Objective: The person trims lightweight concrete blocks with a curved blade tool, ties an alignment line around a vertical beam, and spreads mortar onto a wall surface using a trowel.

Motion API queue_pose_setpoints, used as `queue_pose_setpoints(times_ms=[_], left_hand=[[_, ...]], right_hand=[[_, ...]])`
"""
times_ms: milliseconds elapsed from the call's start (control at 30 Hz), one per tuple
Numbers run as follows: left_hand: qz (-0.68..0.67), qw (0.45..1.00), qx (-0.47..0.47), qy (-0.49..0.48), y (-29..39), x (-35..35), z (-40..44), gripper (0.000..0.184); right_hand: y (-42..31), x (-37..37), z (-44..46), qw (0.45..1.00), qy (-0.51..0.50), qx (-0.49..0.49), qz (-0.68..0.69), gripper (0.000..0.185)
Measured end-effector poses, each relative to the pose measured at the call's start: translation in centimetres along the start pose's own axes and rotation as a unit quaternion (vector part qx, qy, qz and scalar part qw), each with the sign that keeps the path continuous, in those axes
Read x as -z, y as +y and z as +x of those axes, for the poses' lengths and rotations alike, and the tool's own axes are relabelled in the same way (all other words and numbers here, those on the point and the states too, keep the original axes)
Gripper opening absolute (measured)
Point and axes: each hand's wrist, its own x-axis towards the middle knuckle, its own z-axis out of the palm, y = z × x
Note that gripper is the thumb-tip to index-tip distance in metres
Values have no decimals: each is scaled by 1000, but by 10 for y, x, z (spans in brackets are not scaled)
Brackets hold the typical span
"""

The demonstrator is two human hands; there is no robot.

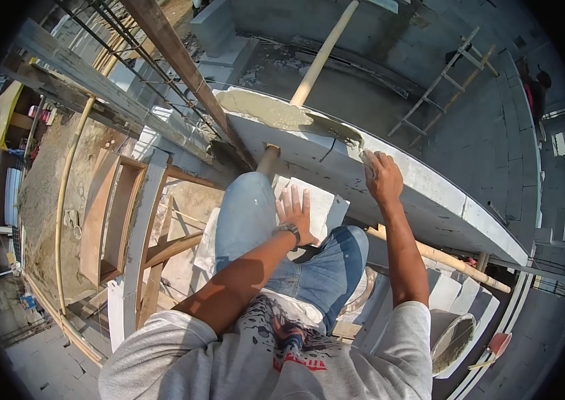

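My left hand (296,215), with a watch at the wrist, has its fingers spread over a pale block (322,203) between my knees and holds nothing. My right hand (382,177) is at the near edge of the block wall (429,190), its fingers curled; what they grip, if anything, is too small to make out. Wet grey mortar (266,110) lies along the top of the wall, up and left of my right hand.
A bucket (452,340) stands at the lower right beside pale blocks. Bamboo poles (326,53) lean or lie around the wall. A ladder (439,87) rests beyond it. Steel bars and timber posts rise at the upper left. A wooden frame (119,217) stands left.
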Motion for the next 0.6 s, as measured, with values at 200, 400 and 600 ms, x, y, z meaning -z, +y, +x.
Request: queue_pose_setpoints(times_ms=[200,400,600], left_hand=[[8,1000,-1,1,0,2,3,165],[7,1000,4,-14,3,6,3,164],[48,998,22,-42,6,5,-1,161]], right_hand=[[-15,-18,11,1000,-2,-1,17,42],[-38,5,16,987,-38,-110,107,37],[-110,22,28,929,-171,-269,188,37]])
